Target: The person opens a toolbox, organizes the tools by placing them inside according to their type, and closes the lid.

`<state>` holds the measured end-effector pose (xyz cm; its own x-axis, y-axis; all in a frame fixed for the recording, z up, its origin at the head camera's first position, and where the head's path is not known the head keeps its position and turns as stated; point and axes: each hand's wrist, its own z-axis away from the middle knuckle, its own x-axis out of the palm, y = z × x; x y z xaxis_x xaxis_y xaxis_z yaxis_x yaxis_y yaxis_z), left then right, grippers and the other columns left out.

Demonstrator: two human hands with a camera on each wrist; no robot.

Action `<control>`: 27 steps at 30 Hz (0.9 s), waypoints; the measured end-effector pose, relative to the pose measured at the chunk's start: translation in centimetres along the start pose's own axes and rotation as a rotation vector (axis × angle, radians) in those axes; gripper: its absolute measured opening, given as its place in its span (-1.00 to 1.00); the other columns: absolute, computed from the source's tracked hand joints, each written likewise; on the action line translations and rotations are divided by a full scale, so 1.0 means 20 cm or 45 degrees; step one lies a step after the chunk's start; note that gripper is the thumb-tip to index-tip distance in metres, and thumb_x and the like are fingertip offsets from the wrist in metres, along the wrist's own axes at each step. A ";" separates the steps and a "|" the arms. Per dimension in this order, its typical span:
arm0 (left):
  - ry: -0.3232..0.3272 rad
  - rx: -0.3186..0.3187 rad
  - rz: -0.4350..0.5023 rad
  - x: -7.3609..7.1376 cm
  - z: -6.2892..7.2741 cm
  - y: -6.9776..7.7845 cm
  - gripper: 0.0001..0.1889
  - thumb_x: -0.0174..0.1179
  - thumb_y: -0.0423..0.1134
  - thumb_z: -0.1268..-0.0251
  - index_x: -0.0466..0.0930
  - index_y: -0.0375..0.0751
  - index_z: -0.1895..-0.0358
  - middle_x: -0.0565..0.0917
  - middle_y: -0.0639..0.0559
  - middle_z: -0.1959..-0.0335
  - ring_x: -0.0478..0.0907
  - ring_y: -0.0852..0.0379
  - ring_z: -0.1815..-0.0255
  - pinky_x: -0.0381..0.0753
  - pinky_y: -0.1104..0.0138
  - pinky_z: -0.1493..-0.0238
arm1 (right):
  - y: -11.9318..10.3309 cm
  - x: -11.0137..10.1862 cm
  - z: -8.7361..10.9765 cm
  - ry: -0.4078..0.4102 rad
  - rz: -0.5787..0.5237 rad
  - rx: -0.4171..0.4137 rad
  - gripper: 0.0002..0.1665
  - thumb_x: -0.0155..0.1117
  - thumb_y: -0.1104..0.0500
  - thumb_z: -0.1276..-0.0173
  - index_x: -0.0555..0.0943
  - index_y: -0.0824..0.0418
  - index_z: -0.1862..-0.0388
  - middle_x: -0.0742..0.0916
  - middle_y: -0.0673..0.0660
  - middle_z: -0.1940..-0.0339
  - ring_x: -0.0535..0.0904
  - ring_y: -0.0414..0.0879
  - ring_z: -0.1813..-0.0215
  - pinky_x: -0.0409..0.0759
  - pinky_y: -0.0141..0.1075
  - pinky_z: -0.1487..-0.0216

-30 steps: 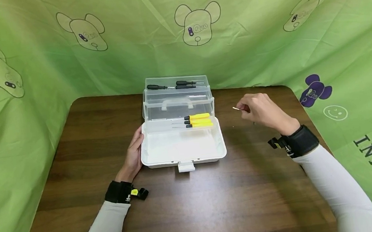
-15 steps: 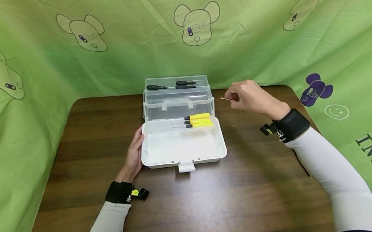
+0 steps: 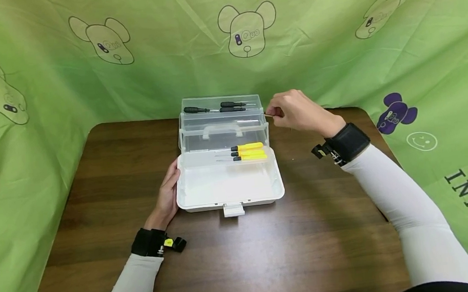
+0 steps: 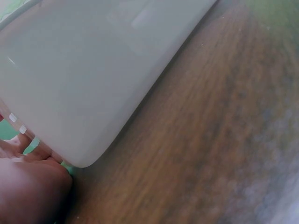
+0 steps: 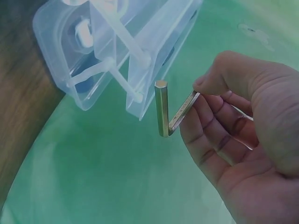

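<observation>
My right hand (image 3: 298,109) pinches a brass-coloured L-shaped hex key (image 5: 162,109) between thumb and fingers, its bent end pointing away from them. In the head view that hand is at the right end of the raised clear trays, and the key's tip overlaps the upper tray's edge (image 3: 262,110). The white toolbox (image 3: 229,184) stands open on the table. My left hand (image 3: 167,194) holds its left side, thumb at the rim. Yellow-handled screwdrivers (image 3: 251,152) lie in the lowest tray; black-handled screwdrivers (image 3: 232,109) lie in the top one. A thin metallic piece (image 3: 247,121) lies in the middle tray.
The toolbox's front latch (image 3: 233,210) hangs down toward me. A wooden table (image 3: 311,242) spreads around the box. A green printed cloth (image 3: 192,65) hangs behind the table and along both sides.
My right hand has moved left and farther back with the hex key, from over the table's right side to the clear trays. My left hand and the toolbox have stayed put.
</observation>
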<state>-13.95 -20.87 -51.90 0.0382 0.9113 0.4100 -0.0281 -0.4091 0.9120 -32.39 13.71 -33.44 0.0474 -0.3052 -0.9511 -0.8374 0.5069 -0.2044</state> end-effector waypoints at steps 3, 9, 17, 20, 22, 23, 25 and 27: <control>0.002 -0.005 0.014 0.00 0.01 0.00 -0.41 -0.38 -0.19 -0.80 -0.15 -0.20 -0.74 0.05 -0.14 -0.69 0.03 0.08 -0.63 0.20 0.39 -0.44 | 0.00 0.01 -0.05 -0.014 -0.018 -0.008 -0.79 0.32 0.47 -0.22 0.78 0.31 0.21 0.74 0.14 0.33 0.60 -0.06 0.33 0.56 -0.16 0.26; -0.015 -0.001 0.011 0.00 0.01 0.00 -0.41 -0.39 -0.20 -0.80 -0.15 -0.19 -0.75 0.03 -0.13 -0.71 -0.04 0.05 -0.68 0.17 0.37 -0.47 | -0.01 0.03 -0.14 -0.036 -0.066 0.000 -0.76 0.32 0.48 -0.24 0.80 0.32 0.18 0.76 0.16 0.29 0.62 -0.05 0.29 0.59 -0.15 0.23; -0.017 0.002 0.013 0.00 0.01 0.01 -0.40 -0.37 -0.19 -0.80 -0.15 -0.21 -0.74 0.03 -0.19 -0.70 0.00 0.02 -0.64 0.21 0.36 -0.43 | -0.03 0.06 -0.23 -0.080 -0.117 -0.045 -0.75 0.32 0.48 -0.27 0.80 0.33 0.12 0.78 0.18 0.23 0.67 -0.03 0.25 0.65 -0.15 0.19; -0.018 0.004 0.012 0.00 0.01 0.01 -0.40 -0.36 -0.19 -0.80 -0.16 -0.22 -0.74 0.01 -0.19 -0.71 0.00 0.04 -0.64 0.21 0.36 -0.44 | -0.02 0.07 -0.26 -0.086 -0.129 -0.052 -0.76 0.33 0.49 -0.27 0.80 0.33 0.13 0.79 0.18 0.22 0.68 -0.03 0.24 0.66 -0.17 0.17; -0.022 0.010 0.010 0.00 0.00 0.01 -0.40 -0.36 -0.19 -0.80 -0.16 -0.22 -0.74 0.00 -0.20 -0.71 0.00 0.04 -0.64 0.20 0.35 -0.45 | -0.02 0.08 -0.27 -0.084 -0.134 -0.059 -0.76 0.33 0.49 -0.27 0.79 0.33 0.13 0.79 0.19 0.22 0.68 -0.03 0.24 0.67 -0.17 0.17; -0.022 0.012 0.009 0.00 0.00 0.01 -0.40 -0.36 -0.19 -0.80 -0.16 -0.22 -0.74 0.00 -0.20 -0.71 -0.01 0.03 -0.64 0.19 0.35 -0.45 | -0.02 0.08 -0.27 -0.082 -0.136 -0.064 -0.76 0.33 0.49 -0.28 0.79 0.33 0.12 0.79 0.20 0.21 0.69 -0.02 0.24 0.67 -0.17 0.17; -0.021 0.018 0.005 0.00 0.00 0.01 -0.40 -0.36 -0.19 -0.80 -0.15 -0.22 -0.74 0.00 -0.20 -0.71 -0.01 0.03 -0.65 0.18 0.35 -0.46 | -0.02 0.09 -0.28 -0.073 -0.138 -0.072 -0.75 0.33 0.50 -0.27 0.79 0.34 0.12 0.79 0.20 0.21 0.69 -0.03 0.24 0.68 -0.19 0.18; -0.017 0.019 0.004 0.01 0.00 0.01 -0.41 -0.36 -0.18 -0.80 -0.14 -0.21 -0.74 0.02 -0.20 -0.71 -0.01 0.03 -0.65 0.18 0.35 -0.46 | -0.02 0.11 -0.28 -0.065 -0.142 -0.077 -0.74 0.33 0.51 -0.26 0.79 0.35 0.12 0.79 0.21 0.20 0.68 -0.03 0.25 0.68 -0.19 0.19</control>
<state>-13.87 -20.84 -51.70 0.0511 0.9094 0.4128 -0.0130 -0.4127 0.9108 -35.07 8.36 -34.07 0.1682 -0.3150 -0.9341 -0.8565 0.4224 -0.2966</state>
